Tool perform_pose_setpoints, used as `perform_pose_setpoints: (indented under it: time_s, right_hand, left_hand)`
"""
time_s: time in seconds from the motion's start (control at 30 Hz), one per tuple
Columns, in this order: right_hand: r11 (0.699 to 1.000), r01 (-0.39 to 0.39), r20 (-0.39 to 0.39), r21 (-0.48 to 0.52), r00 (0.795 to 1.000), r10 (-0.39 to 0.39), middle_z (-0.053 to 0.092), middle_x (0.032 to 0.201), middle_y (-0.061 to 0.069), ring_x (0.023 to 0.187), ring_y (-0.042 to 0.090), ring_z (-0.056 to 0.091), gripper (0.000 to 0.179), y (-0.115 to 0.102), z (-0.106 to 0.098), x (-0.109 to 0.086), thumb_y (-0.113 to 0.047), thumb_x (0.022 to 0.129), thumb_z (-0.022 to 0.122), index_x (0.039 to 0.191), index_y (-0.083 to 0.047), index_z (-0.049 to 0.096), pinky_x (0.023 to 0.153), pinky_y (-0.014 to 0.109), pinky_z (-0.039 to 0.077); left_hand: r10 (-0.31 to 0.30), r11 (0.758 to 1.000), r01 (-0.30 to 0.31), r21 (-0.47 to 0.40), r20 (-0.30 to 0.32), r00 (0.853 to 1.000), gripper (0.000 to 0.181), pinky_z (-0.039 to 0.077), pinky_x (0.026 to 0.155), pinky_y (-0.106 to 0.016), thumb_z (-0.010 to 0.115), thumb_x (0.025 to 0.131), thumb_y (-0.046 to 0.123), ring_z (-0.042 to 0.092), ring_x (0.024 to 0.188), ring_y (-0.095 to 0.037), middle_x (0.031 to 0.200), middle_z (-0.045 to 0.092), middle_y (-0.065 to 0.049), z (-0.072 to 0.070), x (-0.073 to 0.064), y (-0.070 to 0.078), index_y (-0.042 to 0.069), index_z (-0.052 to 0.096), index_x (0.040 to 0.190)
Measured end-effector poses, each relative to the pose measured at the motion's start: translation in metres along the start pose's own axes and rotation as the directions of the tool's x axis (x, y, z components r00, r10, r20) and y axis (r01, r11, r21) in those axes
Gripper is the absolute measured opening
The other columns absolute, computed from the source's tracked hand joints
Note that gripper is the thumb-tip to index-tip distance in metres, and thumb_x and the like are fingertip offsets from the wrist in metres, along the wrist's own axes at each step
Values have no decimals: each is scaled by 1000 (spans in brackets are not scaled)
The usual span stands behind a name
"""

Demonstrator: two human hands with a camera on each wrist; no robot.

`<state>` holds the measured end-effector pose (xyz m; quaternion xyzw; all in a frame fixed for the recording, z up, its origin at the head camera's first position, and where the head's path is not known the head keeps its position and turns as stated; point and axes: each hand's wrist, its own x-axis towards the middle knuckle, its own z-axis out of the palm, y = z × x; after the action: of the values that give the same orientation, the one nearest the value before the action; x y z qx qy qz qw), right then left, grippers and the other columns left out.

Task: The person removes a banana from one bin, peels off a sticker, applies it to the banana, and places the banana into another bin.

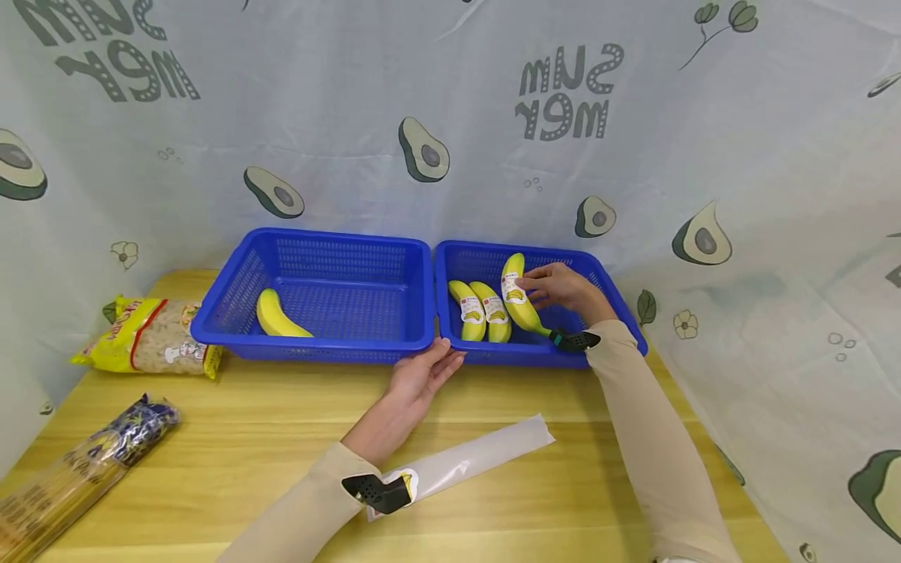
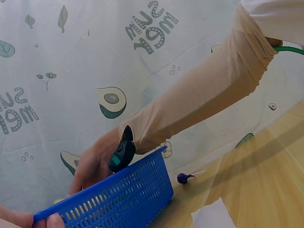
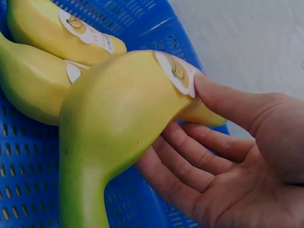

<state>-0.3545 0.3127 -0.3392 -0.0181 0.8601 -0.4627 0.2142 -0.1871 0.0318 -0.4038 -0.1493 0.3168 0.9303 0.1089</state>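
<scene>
My right hand (image 1: 563, 289) holds a banana (image 1: 526, 317) with a white label above the right blue basket (image 1: 521, 357). In the right wrist view the thumb presses the label (image 3: 175, 76), and the fingers lie under the fruit. Two labelled bananas (image 1: 468, 309) lie side by side in that basket. My left hand (image 1: 415, 379) grips the basket's front rim near its left corner, thumb on top. Another banana (image 1: 278, 317), with no label showing, lies in the left blue basket (image 1: 331, 353).
A glossy white strip (image 1: 479, 461) with a banana label lies on the wooden table, partly under my left forearm. To the left are a yellow food bag (image 1: 169, 336) and a long pack of noodles (image 1: 87, 477). A lollipop (image 2: 183, 178) lies beside the right basket.
</scene>
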Motion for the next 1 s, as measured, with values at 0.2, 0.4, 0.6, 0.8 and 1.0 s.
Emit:
perform_pose_setpoints:
  time_s: [0.2, 0.4, 0.6, 0.8, 1.0]
  right_hand:
    - [1000, -18, 14, -18, 1000, 18, 49, 158, 31, 141, 49, 54, 63, 3, 0, 2, -26, 111, 65, 158, 10, 43, 108, 52, 56]
    - [998, -55, 64, -31, 996, 57, 48, 157, 32, 143, 50, 51, 59, 5, 5, 6, -23, 112, 62, 157, 12, 43, 108, 52, 56]
    - [992, -107, 72, -63, 991, 111, 48, 157, 33, 145, 51, 49, 61, 9, 5, 7, -22, 113, 60, 158, 12, 39, 110, 55, 54]
    - [989, -121, 83, -89, 988, 128, 47, 156, 36, 144, 52, 49, 60, 11, 0, 6, -18, 113, 59, 158, 15, 36, 107, 55, 56]
    - [984, -114, 107, -136, 986, 129, 50, 152, 36, 142, 50, 51, 56, 12, -1, 6, -14, 113, 58, 156, 17, 38, 103, 52, 59]
  left_hand:
    - [12, 1000, -12, 8, -1, 1000, 17, 66, 84, -31, 62, 105, -8, 76, 79, -18, 83, 73, -9, 0, 0, 0, 3, 66, 93]
    - [15, 1000, -15, 13, -8, 1000, 17, 66, 83, -30, 62, 105, -8, 76, 78, -18, 82, 73, -9, -4, -2, 3, 3, 66, 93]
    - [-9, 1000, 8, 29, 20, 1000, 14, 65, 85, -30, 61, 106, -7, 76, 80, -18, 83, 73, -9, -6, -1, 1, 2, 63, 96]
    - [-2, 1000, 2, 12, 19, 1000, 13, 66, 82, -30, 62, 105, -7, 77, 79, -19, 82, 74, -9, -3, 0, -2, 2, 64, 96]
    - [-3, 1000, 3, 15, 20, 1000, 14, 66, 82, -30, 63, 105, -8, 77, 78, -20, 82, 74, -9, -1, 0, 0, 2, 64, 95]
